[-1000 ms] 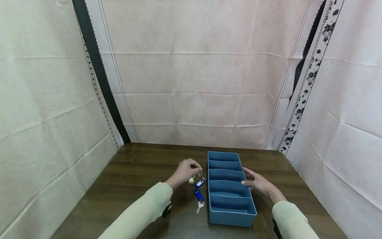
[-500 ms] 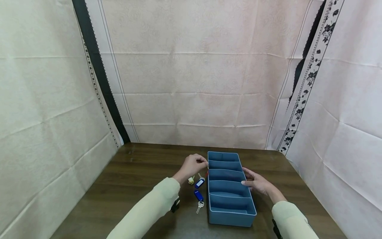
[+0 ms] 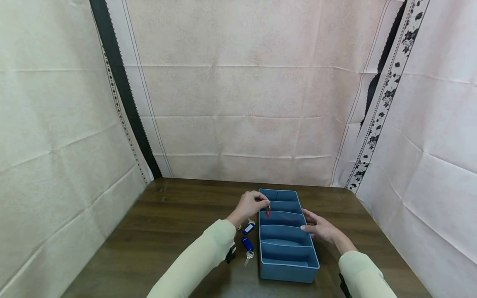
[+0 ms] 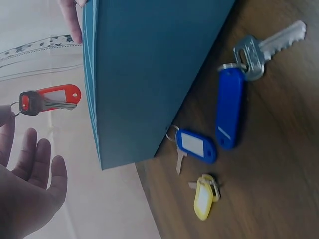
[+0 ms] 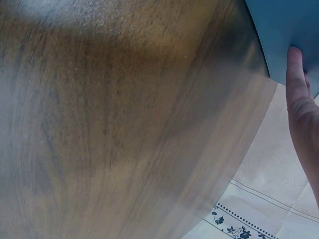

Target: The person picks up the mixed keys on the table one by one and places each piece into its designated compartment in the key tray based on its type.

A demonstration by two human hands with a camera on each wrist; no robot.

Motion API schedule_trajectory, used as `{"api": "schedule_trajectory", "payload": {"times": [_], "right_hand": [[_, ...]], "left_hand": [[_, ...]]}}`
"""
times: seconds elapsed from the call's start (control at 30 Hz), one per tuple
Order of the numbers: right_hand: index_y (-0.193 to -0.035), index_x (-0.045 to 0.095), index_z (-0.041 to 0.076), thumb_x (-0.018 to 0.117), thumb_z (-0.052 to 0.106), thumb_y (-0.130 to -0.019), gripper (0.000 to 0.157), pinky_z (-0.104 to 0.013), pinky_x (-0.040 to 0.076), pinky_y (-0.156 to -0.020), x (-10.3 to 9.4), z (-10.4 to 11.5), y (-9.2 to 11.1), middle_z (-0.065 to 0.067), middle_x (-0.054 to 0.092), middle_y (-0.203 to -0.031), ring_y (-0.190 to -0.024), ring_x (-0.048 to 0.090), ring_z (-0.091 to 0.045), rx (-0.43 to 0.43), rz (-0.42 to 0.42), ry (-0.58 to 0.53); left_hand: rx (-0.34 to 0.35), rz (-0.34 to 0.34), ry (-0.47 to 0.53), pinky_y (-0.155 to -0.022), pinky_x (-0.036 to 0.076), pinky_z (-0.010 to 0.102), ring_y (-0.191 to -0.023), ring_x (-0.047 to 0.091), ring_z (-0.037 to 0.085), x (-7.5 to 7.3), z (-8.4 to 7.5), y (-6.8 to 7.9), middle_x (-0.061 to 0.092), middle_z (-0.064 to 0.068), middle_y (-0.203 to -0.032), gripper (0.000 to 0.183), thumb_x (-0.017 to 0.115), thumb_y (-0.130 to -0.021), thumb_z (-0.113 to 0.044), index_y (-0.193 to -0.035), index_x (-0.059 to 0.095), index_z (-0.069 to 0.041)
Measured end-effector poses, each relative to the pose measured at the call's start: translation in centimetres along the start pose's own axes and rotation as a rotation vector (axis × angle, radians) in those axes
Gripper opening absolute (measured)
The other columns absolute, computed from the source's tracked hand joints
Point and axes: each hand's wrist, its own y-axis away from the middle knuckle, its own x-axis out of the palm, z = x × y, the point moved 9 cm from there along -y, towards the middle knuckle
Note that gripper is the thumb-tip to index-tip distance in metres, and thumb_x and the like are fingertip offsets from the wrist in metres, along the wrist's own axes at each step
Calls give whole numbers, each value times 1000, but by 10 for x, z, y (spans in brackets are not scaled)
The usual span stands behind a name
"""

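Note:
My left hand [image 3: 250, 206] pinches the ring of a key with a red tag [image 4: 62, 93], hanging above the far part of a blue divided organizer [image 3: 287, 273]. In the left wrist view, the key's dark head [image 4: 31, 103] overlaps the tag. My right hand [image 3: 325, 230] rests at the organizer's right side, thumb at the rim; a straight finger [image 5: 295, 64] touches its outer wall in the right wrist view. Left of the organizer lie a key with a blue tag [image 3: 247, 243], another blue-tagged key [image 3: 249, 227] and a yellow-tagged key [image 4: 203, 196], mostly hidden behind my left wrist in the head view.
The organizer stands lengthwise on a brown wooden table [image 3: 149, 248], its several compartments parted by thin dividers. Pale cloth [image 3: 238, 91] hangs behind the table and along both sides. Dark straps circle both sleeved wrists.
My left hand has carried the red-tagged key up and to the right, from beside the other keys to over the organizer. My right hand stays at the organizer's side.

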Motion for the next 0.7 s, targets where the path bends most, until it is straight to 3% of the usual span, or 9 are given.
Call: {"api": "schedule_trajectory", "payload": {"times": [0.17, 0.53, 0.7], "right_hand": [[-143, 23, 19, 65, 21, -84, 73, -51, 41, -86, 0, 0, 1, -18, 35, -136, -113, 47, -36, -4, 2, 2], [-143, 23, 18, 70, 30, -78, 81, -50, 42, -85, 0, 2, 1, -18, 36, -136, -112, 47, -35, -4, -1, 0], [-143, 23, 18, 67, 26, -82, 77, -50, 42, -86, 0, 2, 0, -17, 36, -136, -112, 48, -34, -5, 17, 4]], "left_hand": [[-26, 17, 41, -66, 44, 31, -80, 50, 15, 13, -1, -3, 59, -8, -87, 8, 64, -84, -29, -80, 69, -24], [27, 31, 16, -66, 44, 29, -77, 51, 12, 36, -9, -7, 58, -10, -85, 11, 65, -84, -28, -82, 71, -19], [18, 73, 7, -67, 45, 27, -79, 51, 10, 44, -9, -7, 56, -11, -87, 12, 64, -83, -35, -85, 70, -25]]}}
